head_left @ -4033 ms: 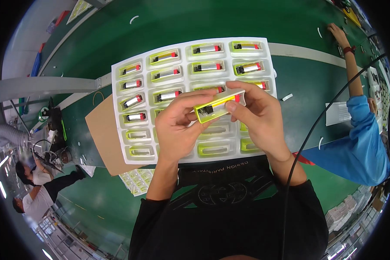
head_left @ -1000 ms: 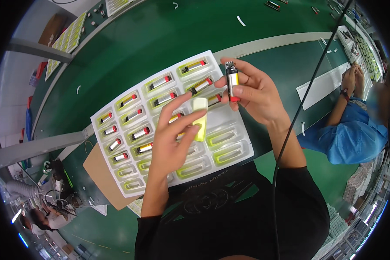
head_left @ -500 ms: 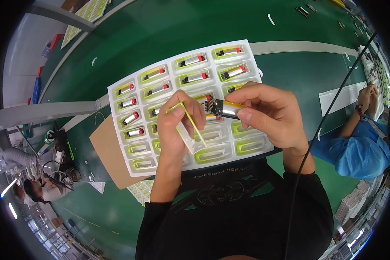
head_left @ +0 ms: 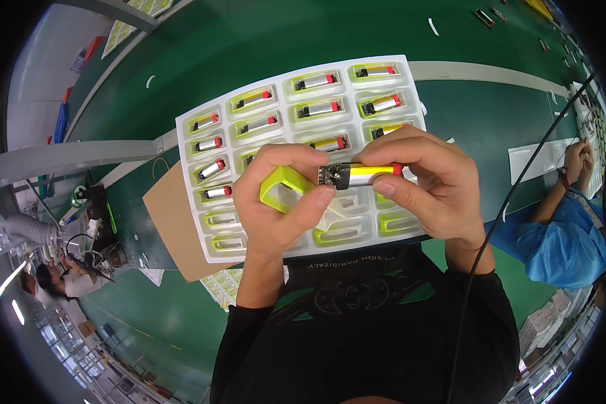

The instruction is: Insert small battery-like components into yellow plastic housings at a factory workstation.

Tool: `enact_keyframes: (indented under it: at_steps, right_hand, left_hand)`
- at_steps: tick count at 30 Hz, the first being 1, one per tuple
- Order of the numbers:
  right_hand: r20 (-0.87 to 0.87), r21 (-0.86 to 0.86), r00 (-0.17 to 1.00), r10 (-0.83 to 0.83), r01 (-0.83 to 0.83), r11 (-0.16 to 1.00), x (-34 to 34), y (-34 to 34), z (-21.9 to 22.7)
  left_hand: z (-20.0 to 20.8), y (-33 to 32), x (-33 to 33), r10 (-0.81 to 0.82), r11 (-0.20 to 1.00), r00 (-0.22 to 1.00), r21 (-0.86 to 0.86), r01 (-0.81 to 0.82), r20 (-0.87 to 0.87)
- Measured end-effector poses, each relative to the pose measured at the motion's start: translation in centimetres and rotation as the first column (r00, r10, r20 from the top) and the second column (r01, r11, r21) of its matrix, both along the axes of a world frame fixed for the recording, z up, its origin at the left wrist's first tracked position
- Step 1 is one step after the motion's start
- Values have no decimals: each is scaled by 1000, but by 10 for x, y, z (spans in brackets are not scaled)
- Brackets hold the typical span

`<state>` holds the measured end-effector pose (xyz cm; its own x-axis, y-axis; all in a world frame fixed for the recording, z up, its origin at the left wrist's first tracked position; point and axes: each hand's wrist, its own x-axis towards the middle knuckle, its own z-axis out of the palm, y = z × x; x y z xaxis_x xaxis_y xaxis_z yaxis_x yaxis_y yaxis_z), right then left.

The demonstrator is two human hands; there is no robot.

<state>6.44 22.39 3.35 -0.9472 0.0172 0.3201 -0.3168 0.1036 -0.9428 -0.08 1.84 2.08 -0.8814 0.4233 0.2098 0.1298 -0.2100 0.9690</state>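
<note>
My right hand (head_left: 439,190) pinches a silver and yellow battery cell (head_left: 362,176) with a red end between thumb and fingers. At the cell's left end is a small black circuit board (head_left: 330,176); the thumb and forefinger of my left hand (head_left: 266,219) are close around it. Also in my left hand is a hollow yellow-green plastic case (head_left: 274,190), tilted in the palm, with a pale tab sticking out below the thumb. Below both hands lies a white tray (head_left: 182,135). Its far pockets hold cells in yellow-green cases; several near pockets show cases without cells.
A brown cardboard sheet (head_left: 160,219) sticks out under the tray's left side. Paper strips and loose cells (head_left: 483,18) lie on the green table. A black cable (head_left: 518,172) crosses the right side. A co-worker in blue (head_left: 552,236) sits at right, near a white sheet (head_left: 528,158).
My left hand has turned, so the case now lies differently in the palm, and its fingertips have come to the board end. The cell is more level, its red end now showing.
</note>
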Motion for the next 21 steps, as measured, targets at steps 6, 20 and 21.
enact_keyframes:
  at_steps: [6, 20, 21]
  right_hand:
    - [-53, 91, 995, -81, 85, 992, 3, -3, 5]
    - [-32, 142, 987, -157, 160, 977, 10, 2, 6]
    - [-8, 76, 987, -159, 159, 984, 10, 0, 1]
  left_hand:
    - [7, 5, -2, 80, 978, 881, -134, -159, -466]
    - [14, 8, -17, -78, 905, 549, -290, -311, -832]
    - [14, 7, -18, -95, 904, 536, -299, -307, -839]
